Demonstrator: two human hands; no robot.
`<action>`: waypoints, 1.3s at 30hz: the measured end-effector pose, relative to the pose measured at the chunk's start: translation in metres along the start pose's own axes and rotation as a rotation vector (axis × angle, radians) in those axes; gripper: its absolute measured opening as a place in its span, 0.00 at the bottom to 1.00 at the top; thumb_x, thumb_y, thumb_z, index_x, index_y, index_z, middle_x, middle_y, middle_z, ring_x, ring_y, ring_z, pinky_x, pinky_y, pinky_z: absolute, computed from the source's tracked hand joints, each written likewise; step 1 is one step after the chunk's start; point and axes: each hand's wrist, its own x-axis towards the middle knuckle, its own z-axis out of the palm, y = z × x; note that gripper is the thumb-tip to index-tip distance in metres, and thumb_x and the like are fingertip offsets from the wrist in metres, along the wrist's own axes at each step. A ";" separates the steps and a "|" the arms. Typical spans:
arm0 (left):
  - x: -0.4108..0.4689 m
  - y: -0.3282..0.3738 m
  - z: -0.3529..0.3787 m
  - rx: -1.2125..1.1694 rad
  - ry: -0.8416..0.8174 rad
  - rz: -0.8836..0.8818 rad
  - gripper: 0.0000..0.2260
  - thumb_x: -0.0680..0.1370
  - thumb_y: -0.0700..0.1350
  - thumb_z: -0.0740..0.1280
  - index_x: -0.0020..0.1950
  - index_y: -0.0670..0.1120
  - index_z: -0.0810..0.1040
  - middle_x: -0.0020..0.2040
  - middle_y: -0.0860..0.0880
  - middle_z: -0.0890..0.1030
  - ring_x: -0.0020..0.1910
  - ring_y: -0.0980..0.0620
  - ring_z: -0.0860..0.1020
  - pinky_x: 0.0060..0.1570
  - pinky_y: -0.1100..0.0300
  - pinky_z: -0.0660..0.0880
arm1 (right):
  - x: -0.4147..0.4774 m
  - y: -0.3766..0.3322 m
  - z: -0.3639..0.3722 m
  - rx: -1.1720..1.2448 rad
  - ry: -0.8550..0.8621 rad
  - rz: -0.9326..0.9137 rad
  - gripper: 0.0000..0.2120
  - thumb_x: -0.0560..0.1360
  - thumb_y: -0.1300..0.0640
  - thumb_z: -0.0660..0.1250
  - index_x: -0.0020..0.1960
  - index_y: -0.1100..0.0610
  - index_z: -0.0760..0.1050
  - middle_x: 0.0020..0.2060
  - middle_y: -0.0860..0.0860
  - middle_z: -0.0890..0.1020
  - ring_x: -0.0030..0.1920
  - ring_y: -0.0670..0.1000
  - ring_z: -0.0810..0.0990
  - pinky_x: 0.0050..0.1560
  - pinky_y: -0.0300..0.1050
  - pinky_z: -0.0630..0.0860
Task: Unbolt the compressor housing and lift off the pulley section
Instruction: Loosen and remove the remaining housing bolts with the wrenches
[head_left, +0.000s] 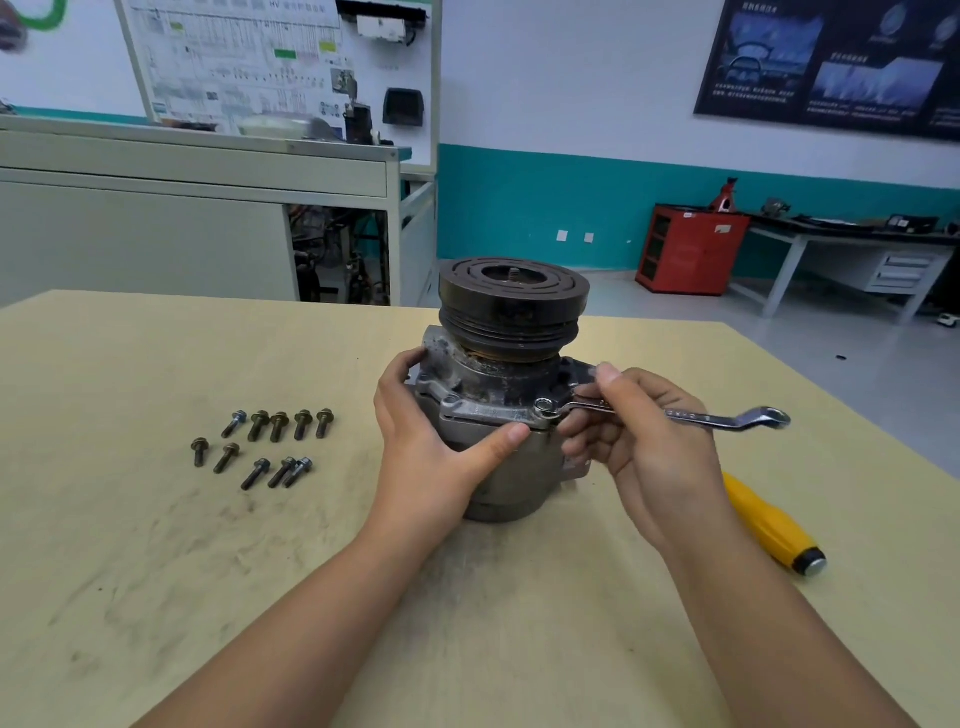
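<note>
A grey metal compressor (498, 467) stands upright on the table, its dark grooved pulley (514, 301) on top. My left hand (431, 447) grips the housing from the left, thumb across the front below the flange. My right hand (644, 447) holds a silver ring spanner (670, 413) by its shank. One ring end of the spanner sits over a bolt head (544, 407) on the front right of the housing flange. The other ring end sticks out to the right past my fingers.
Several loose bolts (265, 447) lie in two rows on the table left of the compressor. A yellow-handled tool (769, 525) lies right of my right wrist. The pale wooden table (208, 597) is scuffed. A cabinet, a red tool cart and benches stand far behind.
</note>
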 end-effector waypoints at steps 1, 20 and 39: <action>0.000 0.000 0.000 0.000 -0.002 -0.001 0.41 0.60 0.59 0.76 0.65 0.63 0.55 0.69 0.54 0.62 0.69 0.55 0.67 0.69 0.52 0.67 | 0.002 0.000 -0.001 0.079 -0.003 0.094 0.16 0.76 0.54 0.61 0.34 0.60 0.78 0.25 0.57 0.80 0.22 0.51 0.77 0.24 0.37 0.74; 0.000 0.001 -0.002 0.008 -0.015 -0.009 0.43 0.60 0.63 0.78 0.65 0.65 0.54 0.69 0.55 0.61 0.69 0.55 0.66 0.69 0.51 0.67 | -0.019 0.016 0.017 -0.626 0.109 -0.522 0.16 0.75 0.47 0.62 0.35 0.58 0.74 0.26 0.52 0.79 0.25 0.48 0.79 0.27 0.50 0.77; -0.001 0.002 -0.001 0.014 -0.013 -0.016 0.42 0.61 0.63 0.77 0.66 0.65 0.54 0.68 0.56 0.61 0.69 0.56 0.67 0.69 0.52 0.68 | -0.020 0.012 0.025 -1.040 0.100 -0.859 0.14 0.74 0.60 0.63 0.31 0.63 0.69 0.21 0.51 0.70 0.21 0.50 0.68 0.23 0.39 0.64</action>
